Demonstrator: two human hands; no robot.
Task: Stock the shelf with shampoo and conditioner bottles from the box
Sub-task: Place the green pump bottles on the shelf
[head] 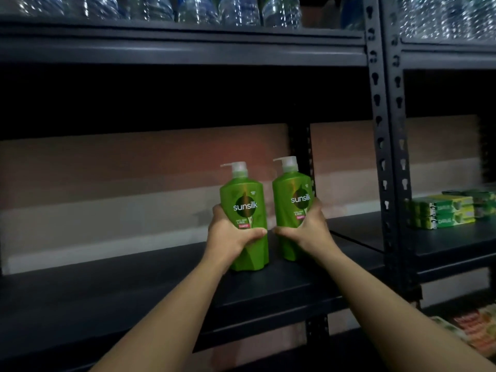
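- While both arms reach forward over the dark shelf board [134, 285], each hand grips one green pump bottle standing upright on it.
- Left hand [230, 234] wraps round the lower half of the left Sunsilk bottle [245, 208], thumb curled across the front below the label, fingers hidden behind at 9 o'clock of the bottle.
- Right hand [308, 226] wraps round the right Sunsilk bottle [292, 200], thumb across the front toward 9 o'clock, fingers curled round the 3 o'clock side.
- Both bottles sit side by side near the middle of the view, close but not touching, white pump heads pointing toward 9 o'clock; the right one stands slightly farther back, near the rear upright.
- At 12 o'clock, the shelf above carries clear water bottles [236, 9].
- At 3 o'clock, past the perforated steel post [381, 130], green-and-yellow boxes [451, 210] lie stacked on the neighbouring shelf.
- At 4 o'clock, orange and green packets [475, 326] lie on a lower shelf, too blurred to read.
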